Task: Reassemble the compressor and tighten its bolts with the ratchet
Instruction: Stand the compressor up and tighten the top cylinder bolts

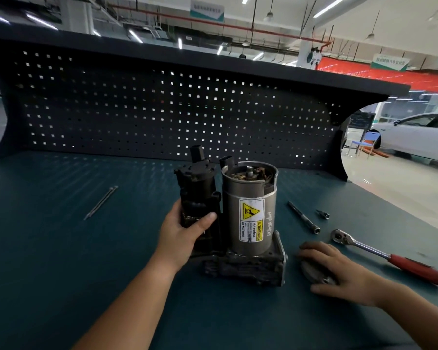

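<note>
The compressor [248,218] stands upright on the teal bench: a silver motor cylinder with a yellow warning label, its top open with the shaft showing, beside a black cylinder [196,188], both on a grey base block. My left hand [185,233] grips the black cylinder low down. My right hand [339,269] lies over a round metal end cap [311,270] flat on the bench to the right of the base. The ratchet [379,253] with a red handle lies further right.
Two long bolts [100,203] lie together at the left. An extension bar [304,218] and a small socket [323,213] lie right of the compressor. A dark pegboard [162,109] backs the bench. A white car [415,137] stands far right.
</note>
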A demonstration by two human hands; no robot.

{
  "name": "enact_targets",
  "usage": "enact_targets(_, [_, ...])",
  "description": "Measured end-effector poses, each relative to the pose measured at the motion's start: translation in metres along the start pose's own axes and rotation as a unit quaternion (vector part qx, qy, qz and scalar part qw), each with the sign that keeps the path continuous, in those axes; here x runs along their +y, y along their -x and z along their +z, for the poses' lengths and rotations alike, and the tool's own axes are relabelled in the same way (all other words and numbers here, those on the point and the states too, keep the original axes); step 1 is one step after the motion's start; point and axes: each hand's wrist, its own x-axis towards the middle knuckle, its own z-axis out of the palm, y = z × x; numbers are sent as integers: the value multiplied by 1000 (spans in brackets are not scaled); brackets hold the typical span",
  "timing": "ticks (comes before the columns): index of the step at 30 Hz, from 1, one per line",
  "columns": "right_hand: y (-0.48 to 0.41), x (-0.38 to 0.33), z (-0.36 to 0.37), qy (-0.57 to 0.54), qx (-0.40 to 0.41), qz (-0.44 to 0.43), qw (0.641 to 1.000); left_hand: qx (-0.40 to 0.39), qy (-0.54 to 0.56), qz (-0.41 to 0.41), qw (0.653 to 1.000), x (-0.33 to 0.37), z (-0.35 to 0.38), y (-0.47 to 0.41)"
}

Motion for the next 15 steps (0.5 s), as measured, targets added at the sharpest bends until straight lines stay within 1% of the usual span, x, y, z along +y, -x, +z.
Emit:
enact_targets(2, [-2,-3,-3,8,-5,84,996,-4,0,0,1000,0,0,0])
enact_targets(4, [-6,-9,-3,110,17,199,974,-5,2,1,1000,0,0,0])
enact_targets(5, [-8,-13,-4,161,10,240,957,-5,1,1,1000,0,0,0])
enact_targets(6, [-10,-15,-4,192,-3,256,948,-6,0,2,1000,0,0,0])
enact_targets(8, [-10,-16,-10,192,-38,233,953,-9,-4,6,1000,1,0,0])
enact_targets(10, [-8,-8,-24,142,-91,169,971,-8,-4,6,1000,1,0,0])
enact_targets(12, [-6,-4,-35,80,-135,138,978,-7,-1,5,1000,0,0,0])
enact_targets(13, [-6,-4,-36,53,-141,145,978,-6,1,6,1000,0,0,0])
enact_targets(15, [-8,-2,-27,32,-108,167,980,-6,6,5,1000,1,0,0])
